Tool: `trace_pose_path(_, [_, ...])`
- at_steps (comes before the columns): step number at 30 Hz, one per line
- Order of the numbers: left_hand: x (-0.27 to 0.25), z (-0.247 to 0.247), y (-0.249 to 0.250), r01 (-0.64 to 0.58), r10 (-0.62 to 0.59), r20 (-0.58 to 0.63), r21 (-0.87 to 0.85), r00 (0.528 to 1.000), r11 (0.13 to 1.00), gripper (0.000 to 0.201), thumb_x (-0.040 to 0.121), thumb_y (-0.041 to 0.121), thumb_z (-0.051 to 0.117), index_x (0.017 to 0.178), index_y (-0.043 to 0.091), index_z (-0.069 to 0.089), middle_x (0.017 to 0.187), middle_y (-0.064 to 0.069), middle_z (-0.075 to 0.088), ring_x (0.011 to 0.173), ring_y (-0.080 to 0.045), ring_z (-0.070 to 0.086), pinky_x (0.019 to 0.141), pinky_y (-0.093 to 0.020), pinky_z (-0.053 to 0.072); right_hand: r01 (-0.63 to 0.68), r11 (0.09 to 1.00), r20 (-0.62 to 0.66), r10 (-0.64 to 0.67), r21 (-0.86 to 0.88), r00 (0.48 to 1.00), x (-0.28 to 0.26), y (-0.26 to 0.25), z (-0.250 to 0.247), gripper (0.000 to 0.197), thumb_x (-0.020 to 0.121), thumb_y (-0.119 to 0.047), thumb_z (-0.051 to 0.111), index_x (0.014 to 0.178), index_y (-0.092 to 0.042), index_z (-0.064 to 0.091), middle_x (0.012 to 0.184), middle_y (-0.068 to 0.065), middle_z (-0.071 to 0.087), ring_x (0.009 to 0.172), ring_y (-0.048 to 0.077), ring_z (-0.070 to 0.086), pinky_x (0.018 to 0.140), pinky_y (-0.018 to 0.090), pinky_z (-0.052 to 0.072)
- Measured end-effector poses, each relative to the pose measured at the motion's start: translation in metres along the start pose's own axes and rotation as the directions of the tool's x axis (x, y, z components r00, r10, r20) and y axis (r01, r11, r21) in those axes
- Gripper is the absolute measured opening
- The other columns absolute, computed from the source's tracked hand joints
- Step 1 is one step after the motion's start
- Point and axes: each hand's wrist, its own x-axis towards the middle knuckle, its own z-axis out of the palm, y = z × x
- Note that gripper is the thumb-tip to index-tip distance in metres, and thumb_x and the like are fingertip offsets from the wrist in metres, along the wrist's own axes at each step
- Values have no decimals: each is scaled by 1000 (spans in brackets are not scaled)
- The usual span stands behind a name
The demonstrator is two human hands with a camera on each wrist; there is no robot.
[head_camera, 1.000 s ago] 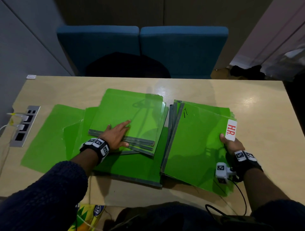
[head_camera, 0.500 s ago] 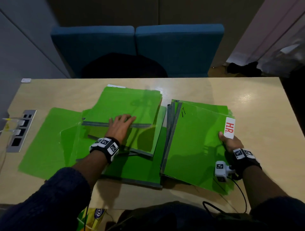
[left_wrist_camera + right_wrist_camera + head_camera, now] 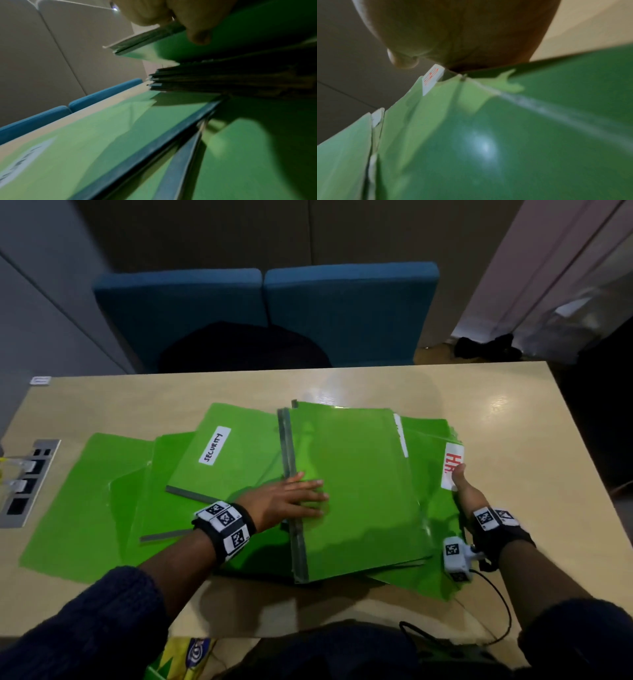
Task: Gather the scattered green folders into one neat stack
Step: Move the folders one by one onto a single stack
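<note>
Fingers [image 3: 310, 494] of the left hand [image 3: 284, 503] lie straight and flat across the spine edge of the top folder [image 3: 359, 494], pressing it down; in the left wrist view the fingertips [image 3: 197, 36] sit on that grey spine. Whether the right hand [image 3: 466, 494] is curled cannot be told: its thumb rests on the right edge of the stack, against the white "HR" label [image 3: 452, 467], and the other fingers are hidden.

Table [image 3: 496, 419]: light wood, carrying all folders.

Right stack [image 3: 435, 542]: several green folders under the top folder, roughly squared, spines facing left, lower sheets protruding at the right and near edges.

Left group [image 3: 78, 508]: loose green folders fanned and overlapping, lying flat to the left of the stack, partly under it.

"SECURITY" folder [image 3: 233, 453]: uppermost of the left group, tilted, its right edge tucked beneath the top folder.

Power socket panel [image 3: 27, 484]: recessed at the table's left edge.

Blue chairs [image 3: 267, 309]: beyond the far edge.
</note>
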Motion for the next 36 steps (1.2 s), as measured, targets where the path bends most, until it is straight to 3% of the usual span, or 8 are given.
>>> trace_pose_path(4, [-10, 4, -1, 543, -542, -40, 71, 840, 837, 110, 61, -14, 74, 149, 29, 25, 163, 3, 3, 145, -30, 23, 113, -47, 20, 135, 980, 48, -130, -143, 990, 1, 3, 6, 142, 46, -106, 11, 140, -7, 49, 121, 25, 59, 89, 28, 55, 81, 35, 37])
trace_pose_path(7, [-4, -1, 3, 822, -933, -68, -453, 354, 345, 73, 89, 3, 58, 151, 16, 24, 156, -8, 29, 129, -31, 48, 107, -44, 42, 147, 986, -14, -149, -77, 989, -4, 6, 9, 116, 62, -98, 21, 126, -7, 56, 105, 19, 61, 74, 23, 53, 66, 30, 37])
trace_pose_path(9, [13, -3, 12, 793, -954, 196, -605, 227, 65, 62, 97, 33, 51, 150, 16, 24, 150, -9, 41, 122, -29, 54, 102, -41, 44, 174, 983, -32, -176, -64, 984, -4, 7, 11, 112, 55, -101, 20, 112, -12, 57, 95, 15, 63, 66, 20, 51, 58, 27, 35])
trace_pose_path(13, [59, 6, 28, 799, -929, 238, -595, 282, 89, 70, 88, 33, 65, 146, 14, 29, 145, -11, 46, 124, -30, 52, 101, -41, 46, 197, 980, 9, -197, -20, 980, 0, 8, 10, 62, 92, -68, 39, 107, -11, 56, 90, 13, 61, 65, 19, 50, 58, 27, 35])
trace_pose_path(23, [95, 14, 43, 824, -882, 258, -524, 395, 216, 67, 94, 34, 56, 151, 19, 25, 154, -7, 32, 138, -26, 37, 112, -38, 30, 227, 973, 5, -227, 31, 974, 2, 18, 12, 46, 83, -56, 68, 102, -14, 64, 91, 9, 70, 73, 27, 63, 61, 29, 47])
trace_pose_path(25, [76, 15, 34, 833, -957, 150, -538, 247, 131, 64, 94, 32, 57, 150, 16, 29, 157, -8, 26, 140, -28, 33, 116, -40, 28, 229, 973, 5, -229, 25, 973, 0, 17, 11, 48, 82, -56, 70, 104, -14, 65, 92, 9, 71, 74, 26, 63, 59, 28, 46])
trace_pose_path(30, [-1, 19, 13, 677, -829, 164, -503, -535, -537, 82, 80, 35, 71, 142, 0, 31, 145, -20, 28, 132, -40, 34, 109, -45, 34, 203, 979, -18, -202, 16, 979, 1, 18, 13, 58, 77, -63, 70, 103, -11, 64, 92, 11, 69, 67, 25, 59, 58, 29, 45])
trace_pose_path(36, [-37, 40, 7, 725, -759, 254, -229, -600, -650, 122, 65, 74, 67, 150, 4, 16, 155, -20, 13, 143, -37, 17, 114, -47, 23, 218, 976, -21, -217, 6, 976, -2, 15, 13, 57, 82, -58, 68, 107, -8, 63, 91, 12, 67, 68, 24, 58, 56, 27, 41])
